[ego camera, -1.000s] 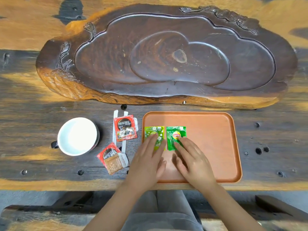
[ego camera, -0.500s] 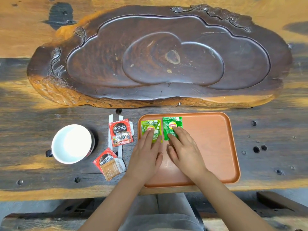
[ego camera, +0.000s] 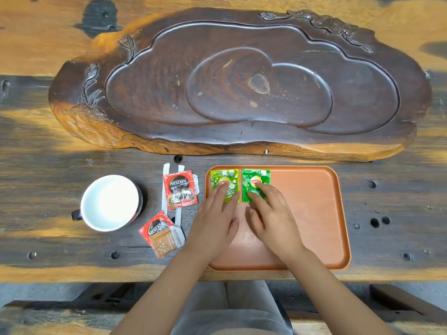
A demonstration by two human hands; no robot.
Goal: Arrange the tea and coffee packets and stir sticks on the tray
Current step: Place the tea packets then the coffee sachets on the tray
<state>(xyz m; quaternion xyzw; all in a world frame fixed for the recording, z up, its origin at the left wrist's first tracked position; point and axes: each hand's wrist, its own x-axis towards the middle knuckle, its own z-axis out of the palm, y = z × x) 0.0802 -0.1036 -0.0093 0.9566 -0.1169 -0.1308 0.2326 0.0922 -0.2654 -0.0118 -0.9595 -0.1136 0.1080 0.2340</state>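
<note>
We see the flat orange rectangular tray (ego camera: 314,213) near us, right of centre, with the large carved dark wooden slab (ego camera: 242,81) beyond it. Two green tea packets (ego camera: 256,176) lie side by side in its far left corner. Left of it lie two red coffee packets (ego camera: 180,189), the far one over white stir sticks (ego camera: 165,187); further left sits the white round mug (ego camera: 110,203).

Rough, weathered wood surface (ego camera: 48,146); carved tea board (ego camera: 242,81) dark polished wood; tray (ego camera: 314,213) smooth matt orange; packets (ego camera: 180,189) glossy foil; cup (ego camera: 110,203) glazed white ceramic.
</note>
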